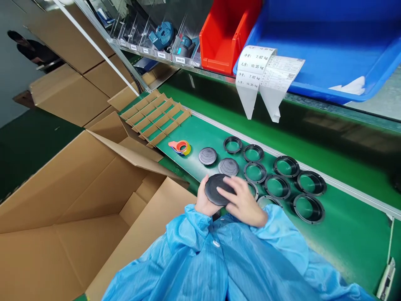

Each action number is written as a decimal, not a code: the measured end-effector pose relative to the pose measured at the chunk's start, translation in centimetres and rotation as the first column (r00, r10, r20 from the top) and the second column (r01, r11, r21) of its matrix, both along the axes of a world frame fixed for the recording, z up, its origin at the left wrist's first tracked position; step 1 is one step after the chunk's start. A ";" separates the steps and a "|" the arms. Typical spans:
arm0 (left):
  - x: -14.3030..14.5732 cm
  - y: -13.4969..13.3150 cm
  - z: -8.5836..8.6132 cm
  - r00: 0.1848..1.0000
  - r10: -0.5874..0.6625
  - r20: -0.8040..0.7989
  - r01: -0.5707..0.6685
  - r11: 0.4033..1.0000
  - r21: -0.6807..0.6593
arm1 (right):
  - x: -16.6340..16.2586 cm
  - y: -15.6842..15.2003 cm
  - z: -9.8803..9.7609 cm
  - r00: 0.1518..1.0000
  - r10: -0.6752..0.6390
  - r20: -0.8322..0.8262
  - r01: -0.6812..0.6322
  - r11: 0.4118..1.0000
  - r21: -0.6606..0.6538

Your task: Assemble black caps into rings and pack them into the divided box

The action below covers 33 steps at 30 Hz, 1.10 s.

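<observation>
A round black disc, like a lid with a ringed face, rests in my left hand, whose fingers curl under it close to my body. My right hand is over the disc's right side, its fingers spread and slightly blurred, the tips at the top face. Just beyond my hands, two similar dark grey discs lie flat on the green table. To the right stand several black flanged rings in loose rows. My right hand and sleeve partly cover the nearest rings.
An open cardboard box stands at left, near a cardboard divider grid and a tape roll. Overhead, a shelf carries a red bin, a blue tray and hanging paper labels. A box cutter lies lower right.
</observation>
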<state>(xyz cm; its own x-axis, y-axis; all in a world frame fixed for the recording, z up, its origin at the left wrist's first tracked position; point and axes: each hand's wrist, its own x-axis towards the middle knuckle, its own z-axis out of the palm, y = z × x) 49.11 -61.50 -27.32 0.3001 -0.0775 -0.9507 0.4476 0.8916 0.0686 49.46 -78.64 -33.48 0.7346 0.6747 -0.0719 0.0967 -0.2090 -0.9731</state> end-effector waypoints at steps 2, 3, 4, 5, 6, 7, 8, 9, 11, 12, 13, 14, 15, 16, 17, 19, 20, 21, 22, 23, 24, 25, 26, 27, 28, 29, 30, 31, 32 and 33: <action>0.3 0.8 -0.9 0.996 -0.023 -0.083 0.021 0.999 -0.024 | 0.0 0.8 -0.7 0.973 0.175 0.153 -0.167 0.984 -0.059; 0.5 1.1 -1.4 0.992 -0.053 -0.113 0.049 0.998 -0.038 | 0.2 1.2 -1.2 0.961 0.226 0.161 -0.214 0.973 -0.090; 0.7 1.3 -2.0 0.988 -0.082 -0.133 0.076 0.996 -0.047 | 0.5 1.8 -1.6 0.957 0.252 0.142 -0.236 0.965 -0.118; 1.0 1.5 -2.5 0.986 -0.097 -0.138 0.091 0.995 -0.045 | 0.9 2.4 -2.2 0.958 0.265 0.109 -0.249 0.958 -0.140; 1.4 1.7 -3.1 0.987 -0.096 -0.129 0.092 0.995 -0.032 | 1.5 3.2 -2.9 0.957 0.280 0.070 -0.267 0.952 -0.150; 1.9 1.9 -3.6 0.990 -0.090 -0.110 0.088 0.996 -0.024 | 2.3 4.0 -3.7 0.956 0.291 0.031 -0.283 0.948 -0.146; 2.5 2.3 -4.1 0.992 -0.092 -0.090 0.090 0.995 -0.032 | 3.4 4.8 -4.7 0.958 0.285 -0.002 -0.282 0.948 -0.147; 3.0 2.8 -4.5 0.991 -0.107 -0.082 0.104 0.994 -0.037 | 4.7 5.7 -5.9 0.967 0.253 -0.024 -0.254 0.952 -0.168; 4.1 4.3 -5.3 0.981 -0.163 -0.104 0.163 0.987 -0.011 | 8.2 7.4 -8.9 0.996 0.091 -0.025 -0.094 0.942 -0.322; 4.4 5.3 -5.6 0.974 -0.192 -0.121 0.195 0.981 0.014 | 10.1 8.2 -10.7 1.000 -0.009 0.004 0.010 0.899 -0.437; 4.6 6.3 -5.9 0.969 -0.210 -0.133 0.217 0.975 0.044 | 12.0 8.9 -12.6 0.994 -0.092 0.051 0.105 0.828 -0.550; 4.7 7.4 -6.2 0.967 -0.214 -0.135 0.225 0.972 0.070 | 13.8 9.5 -14.4 0.985 -0.141 0.097 0.170 0.748 -0.642; 4.5 8.5 -6.4 0.969 -0.212 -0.128 0.222 0.972 0.073 | 15.3 10.1 -16.3 0.980 -0.153 0.128 0.199 0.680 -0.706; 4.2 9.5 -6.7 0.971 -0.206 -0.122 0.214 0.975 0.060 | 16.5 10.5 -17.9 0.980 -0.137 0.143 0.197 0.636 -0.746; 3.8 10.5 -6.8 0.973 -0.193 -0.130 0.200 0.978 0.050 | 17.2 10.9 -19.3 0.984 -0.102 0.145 0.177 0.614 -0.769; 2.6 12.2 -7.1 0.971 -0.155 -0.183 0.168 0.984 0.058 | 17.8 11.4 -21.1 0.989 -0.036 0.145 0.137 0.601 -0.788; 2.0 12.8 -7.1 0.967 -0.137 -0.215 0.156 0.985 0.074 | 17.7 11.5 -21.5 0.988 -0.013 0.152 0.129 0.606 -0.785; 1.5 13.4 -7.1 0.962 -0.125 -0.244 0.152 0.984 0.096 | 17.6 11.7 -21.7 0.986 -0.006 0.166 0.134 0.616 -0.776; 1.0 13.8 -7.1 0.954 -0.117 -0.275 0.156 0.980 0.125 | 17.6 11.9 -21.6 0.982 -0.015 0.186 0.154 0.631 -0.760; 0.7 14.2 -7.1 0.943 -0.115 -0.311 0.170 0.973 0.155 | 17.8 12.1 -21.4 0.976 -0.036 0.214 0.185 0.652 -0.735; 0.5 14.4 -7.2 0.930 -0.118 -0.349 0.191 0.964 0.184 | 18.1 12.3 -21.2 0.967 -0.068 0.245 0.225 0.673 -0.705; 0.4 14.5 -7.3 0.916 -0.121 -0.382 0.213 0.954 0.209 | 18.5 12.5 -21.1 0.958 -0.106 0.268 0.266 0.688 -0.675; 0.4 14.5 -7.4 0.904 -0.126 -0.409 0.233 0.946 0.224 | 18.9 12.8 -21.1 0.951 -0.144 0.273 0.293 0.696 -0.656; 0.4 14.4 -7.6 0.894 -0.129 -0.429 0.246 0.941 0.232 | 19.3 13.2 -21.2 0.952 -0.167 0.256 0.298 0.700 -0.649; 0.5 14.2 -7.8 0.888 -0.134 -0.440 0.257 0.938 0.232 | 19.6 13.5 -21.3 0.960 -0.176 0.219 0.279 0.702 -0.656; 0.5 14.1 -8.1 0.886 -0.146 -0.440 0.268 0.936 0.229 | 19.7 13.8 -21.3 0.970 -0.177 0.167 0.244 0.702 -0.670; 0.5 14.0 -8.3 0.883 -0.162 -0.440 0.285 0.931 0.230 | 19.7 14.0 -21.3 0.980 -0.166 0.109 0.195 0.706 -0.681; 0.4 13.9 -8.7 0.877 -0.189 -0.441 0.313 0.923 0.226 | 19.6 14.2 -21.2 0.985 -0.160 0.071 0.165 0.711 -0.683; 0.4 14.0 -9.1 0.869 -0.231 -0.438 0.350 0.912 0.215 | 19.4 14.3 -20.9 0.985 -0.163 0.052 0.155 0.722 -0.674; 0.5 14.1 -9.7 0.857 -0.285 -0.430 0.397 0.896 0.197 | 19.4 14.1 -20.5 0.984 -0.173 0.042 0.158 0.733 -0.661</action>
